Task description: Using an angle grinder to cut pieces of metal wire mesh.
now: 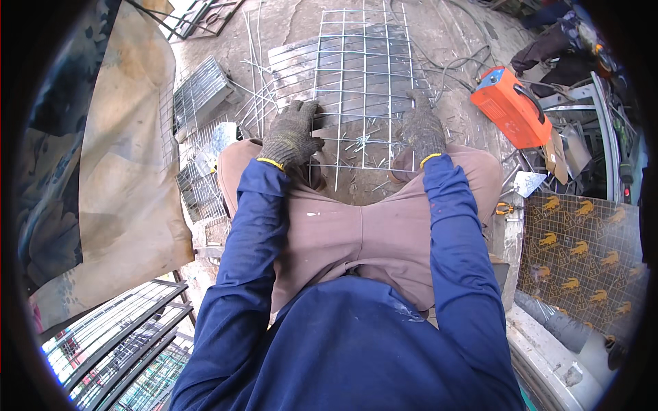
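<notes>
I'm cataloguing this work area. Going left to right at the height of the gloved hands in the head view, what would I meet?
Tan sheet → grey box-shaped metal piece → left gloved hand → wire mesh → right gloved hand → orange machine → grey metal frame.

Look at that, shiny metal on the wire grid [364, 82], dull metal sheet [293, 63] beneath, rough knitted gloves [290, 133], glossy orange machine casing [508, 113]!
</notes>
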Motion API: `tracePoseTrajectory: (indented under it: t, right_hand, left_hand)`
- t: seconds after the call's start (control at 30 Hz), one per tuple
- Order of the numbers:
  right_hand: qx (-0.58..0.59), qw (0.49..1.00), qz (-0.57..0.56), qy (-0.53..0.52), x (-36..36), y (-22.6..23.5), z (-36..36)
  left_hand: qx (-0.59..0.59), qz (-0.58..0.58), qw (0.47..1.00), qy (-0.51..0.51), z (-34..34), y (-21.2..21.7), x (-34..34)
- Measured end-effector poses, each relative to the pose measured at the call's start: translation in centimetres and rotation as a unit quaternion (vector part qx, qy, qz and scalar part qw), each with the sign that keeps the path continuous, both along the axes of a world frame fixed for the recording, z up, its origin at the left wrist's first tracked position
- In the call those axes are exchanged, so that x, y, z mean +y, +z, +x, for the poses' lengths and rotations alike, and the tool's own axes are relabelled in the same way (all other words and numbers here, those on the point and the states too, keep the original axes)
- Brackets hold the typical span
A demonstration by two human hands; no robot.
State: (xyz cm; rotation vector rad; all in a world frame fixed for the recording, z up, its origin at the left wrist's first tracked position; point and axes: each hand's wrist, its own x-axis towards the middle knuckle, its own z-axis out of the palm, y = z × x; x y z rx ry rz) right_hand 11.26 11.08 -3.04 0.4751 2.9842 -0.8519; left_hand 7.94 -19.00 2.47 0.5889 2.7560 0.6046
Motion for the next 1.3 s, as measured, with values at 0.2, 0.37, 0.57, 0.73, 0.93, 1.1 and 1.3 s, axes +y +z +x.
tracePoseTrajectory:
  t: [0.2, 0.37, 0.57, 0.73, 0.93, 1.1, 1.3]
  right_hand:
    - [-0.031, 0.999, -0.016, -0.030, -0.3, 0.3, -0.2]
    - [-0.005, 1.000, -0.028, -0.009, 0.0, -0.1, 0.0]
    - [0.003, 1.000, -0.011, -0.016, -0.4, 0.6, 0.2]
    - [-0.017, 0.998, -0.038, -0.043, -0.7, 1.2, 0.3]
    - [0.022, 0.999, -0.035, -0.032, -0.1, 0.1, 0.3]
    - [0.001, 0.999, -0.033, -0.034, -0.2, 0.3, 0.0]
    - [-0.068, 0.995, -0.063, -0.036, -0.7, 2.1, 0.1]
  left_hand:
    - [0.001, 0.012, 1.000, -0.007, -0.2, -0.8, -0.5]
    - [-0.002, -0.004, 1.000, -0.009, -0.1, -0.7, -0.4]
    - [-0.001, -0.010, 1.000, -0.015, -0.1, -0.7, -0.5]
    - [0.006, -0.013, 1.000, -0.017, -0.1, -0.8, -0.5]
    - [0.004, -0.029, 1.000, -0.006, 0.1, -0.6, -0.3]
    - [0.006, -0.031, 0.999, -0.011, 0.0, -0.6, -0.2]
    - [0.003, -0.043, 0.999, -0.013, 0.1, -0.3, 0.0]
